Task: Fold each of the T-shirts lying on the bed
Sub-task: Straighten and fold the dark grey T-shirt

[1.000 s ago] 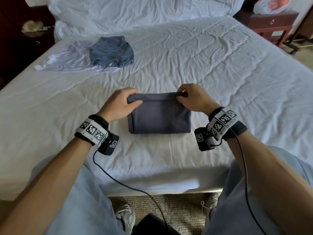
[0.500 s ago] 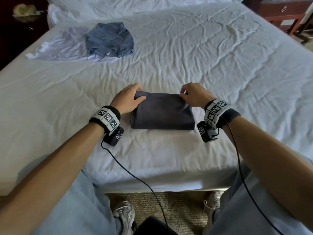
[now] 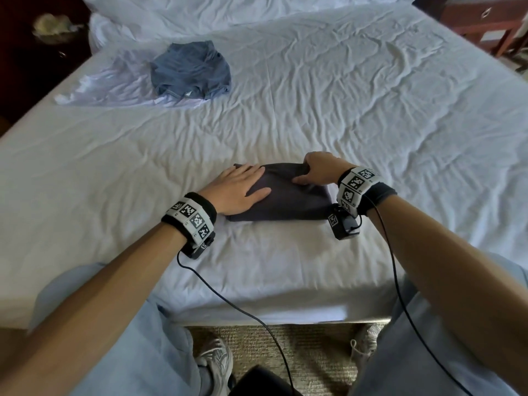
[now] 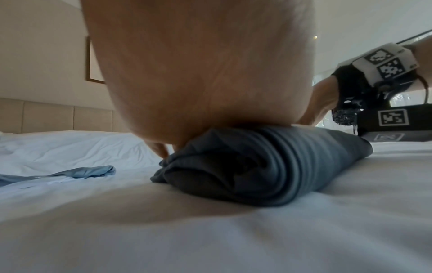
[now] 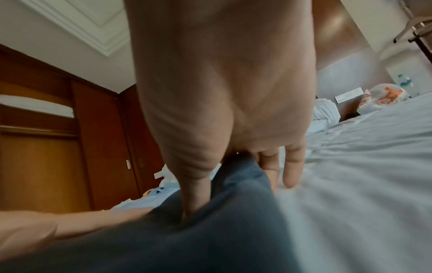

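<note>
Bed: your white sheet (image 3: 343, 115) is creased all over and fills most of the head view; its near edge runs across the lower centre, above a strip of woven carpet (image 3: 300, 352).
Room: a dark wooden nightstand (image 3: 485, 21) sits at the upper right of the head view, wooden wardrobe doors (image 5: 46, 147) fill the left of the right wrist view, and a padded headboard (image 4: 58, 116) shows at mid left of the left wrist view.
Left hand: your left hand (image 3: 240, 190) lies flat with straight fingers, palm pressed on the left part of the folded dark grey T-shirt (image 3: 285, 201).
Right hand: your right hand (image 3: 317, 170) pinches the cloth at the shirt's far right corner, thumb on top and fingers (image 5: 292, 166) reaching down towards the sheet.
Folded shirt: it sits at the centre of the head view, near the bed's near edge, as a thick layered bundle (image 4: 268, 166).
Other shirts: a crumpled blue T-shirt (image 3: 191, 71) lies on a spread white T-shirt (image 3: 114, 87) at the upper left, well apart from your hands.
Wrists: each carries a marker band and a black camera box with a cable.
</note>
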Demonstrator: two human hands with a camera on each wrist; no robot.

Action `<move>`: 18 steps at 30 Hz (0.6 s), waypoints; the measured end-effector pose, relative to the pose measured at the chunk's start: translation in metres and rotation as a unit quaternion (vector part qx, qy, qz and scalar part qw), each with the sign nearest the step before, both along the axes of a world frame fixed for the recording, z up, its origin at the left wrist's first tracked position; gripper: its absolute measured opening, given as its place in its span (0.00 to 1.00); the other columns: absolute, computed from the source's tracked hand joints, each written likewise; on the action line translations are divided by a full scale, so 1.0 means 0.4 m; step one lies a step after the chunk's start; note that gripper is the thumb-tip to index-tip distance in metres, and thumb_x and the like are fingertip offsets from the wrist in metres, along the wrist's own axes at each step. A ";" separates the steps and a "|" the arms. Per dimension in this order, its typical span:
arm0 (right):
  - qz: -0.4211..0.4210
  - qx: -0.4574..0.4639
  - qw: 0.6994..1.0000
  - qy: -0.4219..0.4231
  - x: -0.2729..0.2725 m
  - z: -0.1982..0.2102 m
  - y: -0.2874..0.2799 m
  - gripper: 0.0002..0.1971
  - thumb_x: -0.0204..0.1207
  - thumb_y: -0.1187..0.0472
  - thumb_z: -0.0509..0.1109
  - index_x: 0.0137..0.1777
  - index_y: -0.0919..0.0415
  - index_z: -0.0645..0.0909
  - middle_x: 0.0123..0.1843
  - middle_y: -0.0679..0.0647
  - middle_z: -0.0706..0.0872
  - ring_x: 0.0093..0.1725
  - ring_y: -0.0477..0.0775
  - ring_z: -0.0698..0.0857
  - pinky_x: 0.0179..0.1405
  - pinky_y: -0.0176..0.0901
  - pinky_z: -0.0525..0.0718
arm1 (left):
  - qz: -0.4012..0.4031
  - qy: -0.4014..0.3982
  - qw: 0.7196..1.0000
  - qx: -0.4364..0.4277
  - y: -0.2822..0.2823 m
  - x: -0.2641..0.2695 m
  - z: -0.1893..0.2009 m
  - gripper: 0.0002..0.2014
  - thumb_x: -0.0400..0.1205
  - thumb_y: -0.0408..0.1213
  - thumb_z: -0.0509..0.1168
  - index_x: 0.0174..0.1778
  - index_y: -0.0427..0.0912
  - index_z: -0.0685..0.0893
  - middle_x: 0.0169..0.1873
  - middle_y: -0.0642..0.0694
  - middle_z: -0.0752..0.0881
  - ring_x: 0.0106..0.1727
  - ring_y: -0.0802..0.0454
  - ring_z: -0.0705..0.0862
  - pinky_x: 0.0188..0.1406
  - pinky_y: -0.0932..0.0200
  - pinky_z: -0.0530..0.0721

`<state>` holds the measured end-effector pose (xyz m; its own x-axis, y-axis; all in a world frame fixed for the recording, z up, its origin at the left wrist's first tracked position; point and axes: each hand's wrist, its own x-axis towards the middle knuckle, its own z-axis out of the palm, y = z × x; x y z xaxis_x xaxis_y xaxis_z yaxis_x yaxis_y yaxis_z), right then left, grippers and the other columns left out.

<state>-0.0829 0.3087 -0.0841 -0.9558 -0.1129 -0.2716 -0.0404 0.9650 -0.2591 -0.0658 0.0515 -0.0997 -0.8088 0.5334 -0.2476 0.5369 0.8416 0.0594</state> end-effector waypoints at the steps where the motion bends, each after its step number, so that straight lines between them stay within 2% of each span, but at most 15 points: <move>1: -0.007 -0.020 1.000 -0.007 -0.003 0.005 -0.001 0.24 0.74 0.40 0.78 0.56 0.62 0.83 0.56 0.59 0.86 0.58 0.63 0.84 0.58 0.54 0.83 | -0.001 0.002 1.000 -0.002 0.001 0.002 0.001 0.39 0.88 0.68 0.37 0.92 0.50 0.44 0.91 0.53 0.46 0.91 0.55 0.43 0.89 0.51 0.42; 4: -0.041 -0.099 0.994 -0.013 -0.008 0.029 -0.004 0.16 0.70 0.54 0.85 0.51 0.60 0.86 0.46 0.55 0.87 0.46 0.56 0.84 0.37 0.43 0.79 | 0.001 0.001 1.000 0.006 0.000 0.001 -0.001 0.39 0.88 0.68 0.38 0.92 0.49 0.44 0.91 0.51 0.47 0.91 0.54 0.44 0.89 0.49 0.43; 5: -0.058 -0.136 0.989 -0.012 -0.009 0.040 -0.006 0.16 0.68 0.58 0.85 0.53 0.59 0.86 0.45 0.54 0.86 0.45 0.54 0.84 0.36 0.42 0.79 | 0.008 0.001 1.000 0.015 0.001 0.002 0.000 0.39 0.89 0.67 0.40 0.92 0.48 0.45 0.91 0.50 0.49 0.91 0.53 0.46 0.89 0.49 0.45; 7: -0.086 -0.217 0.972 0.001 -0.012 0.063 -0.012 0.19 0.65 0.63 0.87 0.54 0.57 0.86 0.47 0.54 0.86 0.45 0.54 0.84 0.39 0.42 0.82 | 0.022 0.016 0.998 0.060 0.005 0.003 0.007 0.39 0.89 0.65 0.47 0.91 0.45 0.48 0.91 0.47 0.53 0.90 0.49 0.52 0.89 0.48 0.49; 9: -0.091 -0.287 0.953 0.029 -0.010 0.096 -0.021 0.20 0.63 0.66 0.87 0.53 0.57 0.86 0.47 0.54 0.88 0.45 0.54 0.86 0.40 0.43 0.85 | 0.033 0.050 0.986 0.156 0.015 0.007 0.032 0.39 0.88 0.61 0.57 0.90 0.43 0.54 0.89 0.43 0.60 0.88 0.45 0.60 0.87 0.47 0.55; 12: -0.039 -0.363 0.926 0.093 0.012 0.168 -0.060 0.19 0.63 0.70 0.86 0.53 0.63 0.87 0.38 0.50 0.86 0.36 0.44 0.85 0.32 0.35 0.82 | 0.064 0.050 0.939 0.335 0.029 0.006 0.094 0.36 0.83 0.53 0.70 0.84 0.44 0.67 0.78 0.43 0.77 0.78 0.46 0.75 0.81 0.48 0.71; 14: 0.020 -0.395 0.906 0.149 0.031 0.217 -0.094 0.19 0.60 0.72 0.85 0.51 0.66 0.87 0.37 0.49 0.87 0.35 0.40 0.84 0.37 0.34 0.84 | 0.085 -0.002 0.898 0.432 0.032 0.002 0.149 0.30 0.77 0.47 0.73 0.75 0.45 0.76 0.67 0.46 0.86 0.69 0.52 0.84 0.74 0.45 0.80; 16: 0.066 -0.412 0.886 0.201 0.053 0.262 -0.125 0.19 0.58 0.70 0.84 0.49 0.64 0.86 0.41 0.50 0.89 0.40 0.44 0.87 0.44 0.41 0.87 | 0.091 -0.043 0.863 0.495 0.021 -0.001 0.205 0.25 0.74 0.40 0.74 0.68 0.40 0.83 0.60 0.45 0.91 0.62 0.55 0.88 0.70 0.45 0.84; 18: 0.088 -0.419 0.869 0.248 0.077 0.305 -0.140 0.18 0.58 0.66 0.82 0.49 0.62 0.85 0.41 0.51 0.91 0.40 0.50 0.89 0.44 0.45 0.86 | 0.093 -0.029 0.855 0.510 0.007 0.001 0.264 0.22 0.73 0.37 0.76 0.64 0.38 0.87 0.56 0.43 0.92 0.58 0.55 0.90 0.65 0.47 0.85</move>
